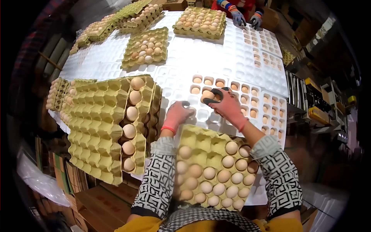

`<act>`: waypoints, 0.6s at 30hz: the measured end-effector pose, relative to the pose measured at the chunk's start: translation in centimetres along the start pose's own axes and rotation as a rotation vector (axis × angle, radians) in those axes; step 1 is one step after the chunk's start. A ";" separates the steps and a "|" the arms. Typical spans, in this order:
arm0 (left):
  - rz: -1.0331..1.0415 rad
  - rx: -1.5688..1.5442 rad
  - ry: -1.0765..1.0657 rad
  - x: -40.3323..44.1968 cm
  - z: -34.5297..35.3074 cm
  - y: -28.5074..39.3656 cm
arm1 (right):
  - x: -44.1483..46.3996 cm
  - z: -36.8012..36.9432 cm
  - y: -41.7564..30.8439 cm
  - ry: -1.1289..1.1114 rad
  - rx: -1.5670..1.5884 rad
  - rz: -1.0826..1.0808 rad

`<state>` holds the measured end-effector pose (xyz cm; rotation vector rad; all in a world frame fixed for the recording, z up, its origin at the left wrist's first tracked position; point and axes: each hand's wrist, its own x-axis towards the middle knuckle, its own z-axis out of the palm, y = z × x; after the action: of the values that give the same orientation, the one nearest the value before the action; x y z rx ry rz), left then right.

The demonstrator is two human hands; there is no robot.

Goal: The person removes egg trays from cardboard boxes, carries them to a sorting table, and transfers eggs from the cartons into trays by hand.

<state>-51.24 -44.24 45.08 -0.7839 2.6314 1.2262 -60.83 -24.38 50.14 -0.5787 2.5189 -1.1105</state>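
Egg (207, 95) is pinched between the dark-tipped thumb and fingers of the right hand (230, 107), which wears a pinkish-red glove; it is at a white cell tray (202, 116), and whether it touches the bottom of its cell cannot be told; beside it, other eggs (197, 80) sit singly in their cells; the left hand (177, 115), gloved alike, is bent low over the same tray's left side, its thumb and fingertips curled near each other, and I cannot tell whether it grips anything; just below both hands, nearest the body, lies a yellow-green carton (196, 144) with eggs crowding its nearer rows; to the left, a stacked carton (96, 123) overlaps another, six eggs showing in a line along its right edge; farther off stand a partly filled carton (160, 34) and a full carton (197, 34); at the far side, a co-worker's two grey-gloved hands (238, 18) reach over more white trays (235, 38).
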 end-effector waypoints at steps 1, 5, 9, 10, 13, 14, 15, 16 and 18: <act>0.024 -0.092 0.050 0.5 0.0 0.3 | 0.2 0.4 -1.2 -0.038 -0.128 0.034; 0.371 -0.323 0.261 3.9 1.6 1.1 | 1.5 4.4 1.7 -0.221 -0.549 0.078; 0.449 0.207 0.171 5.9 6.0 -2.9 | -0.3 3.4 1.9 -0.247 -0.724 -0.227; 0.445 0.365 0.137 5.2 6.0 -2.5 | -0.6 3.4 2.5 -0.310 -0.784 -0.271; 0.466 0.171 0.272 4.9 5.0 -2.2 | -1.1 3.1 4.0 -0.448 -0.770 -0.299; 0.462 0.078 0.340 4.5 4.3 -2.1 | -0.9 2.8 4.3 -0.335 -0.729 -0.291; 0.481 -0.119 0.390 3.5 2.9 -1.5 | -0.5 1.6 3.9 -0.167 -0.676 -0.364; 0.466 -0.413 0.393 1.9 1.7 -0.8 | -0.5 -0.2 3.1 0.002 -0.622 -0.430; 0.308 -0.879 0.143 -4.0 -2.6 2.2 | -3.2 -5.7 -0.1 0.088 -0.229 -0.270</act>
<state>-48.72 -43.39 49.61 -0.5614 2.2951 2.5608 -60.64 -19.34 54.31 -0.9759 2.7247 -0.9550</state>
